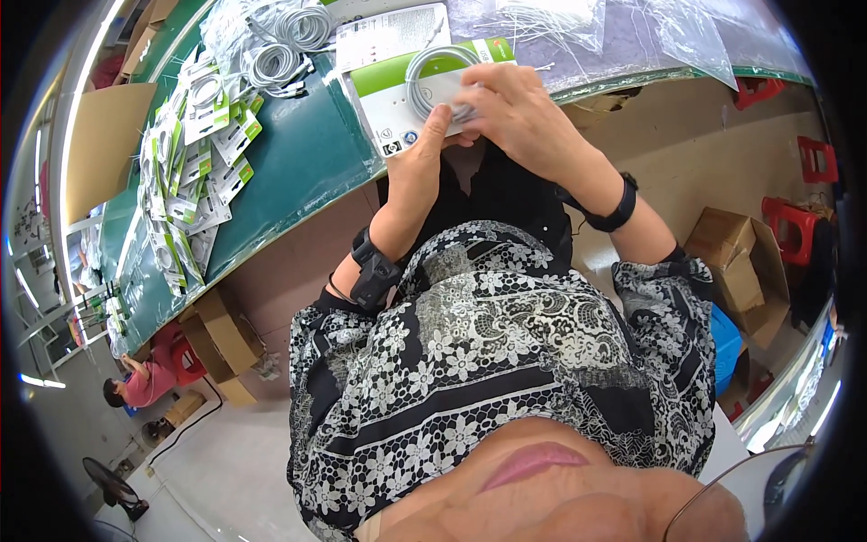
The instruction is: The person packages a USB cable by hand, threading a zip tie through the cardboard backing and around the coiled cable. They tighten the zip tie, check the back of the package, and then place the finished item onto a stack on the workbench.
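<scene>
A white-and-green packaging card (375, 99) is tilted up at the table's front edge, with a coiled grey cable (417, 77) lying against its face. My left hand (419, 167) grips the card's lower edge, its thumb pressed on the coil. From the right, my right hand (517, 113) closes its fingers over the coil's right side. What its fingertips pinch is partly hidden. Behind this card lies another white printed card (393, 38). More coiled grey cables (280, 68) rest to the left of the cards.
A heap of carded cables (194, 163) spreads over the green tabletop (302, 149) at left. Clear plastic bags (691, 41) and thin white ties (551, 23) lie at the back right. Cardboard boxes (731, 262) and red stools (790, 230) stand on the right. Another person (149, 379) sits far left.
</scene>
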Demonstrator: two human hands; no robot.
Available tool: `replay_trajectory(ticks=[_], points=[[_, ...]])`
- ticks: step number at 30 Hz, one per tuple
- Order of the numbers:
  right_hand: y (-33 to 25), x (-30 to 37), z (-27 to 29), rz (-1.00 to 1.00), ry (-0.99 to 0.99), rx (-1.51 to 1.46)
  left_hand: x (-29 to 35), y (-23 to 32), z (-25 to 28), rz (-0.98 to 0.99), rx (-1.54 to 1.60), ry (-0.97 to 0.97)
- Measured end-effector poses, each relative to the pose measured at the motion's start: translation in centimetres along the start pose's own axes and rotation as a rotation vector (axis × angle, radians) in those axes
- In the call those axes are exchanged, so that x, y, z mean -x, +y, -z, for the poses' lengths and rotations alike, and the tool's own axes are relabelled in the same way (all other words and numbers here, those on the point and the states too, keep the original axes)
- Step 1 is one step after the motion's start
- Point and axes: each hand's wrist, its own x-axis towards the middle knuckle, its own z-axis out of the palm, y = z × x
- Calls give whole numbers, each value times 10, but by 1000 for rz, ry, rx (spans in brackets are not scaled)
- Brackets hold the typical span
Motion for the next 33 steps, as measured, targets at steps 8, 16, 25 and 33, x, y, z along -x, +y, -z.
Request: replay_trajectory(ticks=[8,16,25,33], points=[[-31,57,-39,-688,164,-470,2,8,5,-1,-38,1],[-44,41,-20,-384,4,-135,9,2,16,-10,-94,41],[-30,5,-26,-360,318,-83,16,2,7,-26,16,-34],[-31,7,-32,-380,306,-70,14,-3,9,5,55,6]])
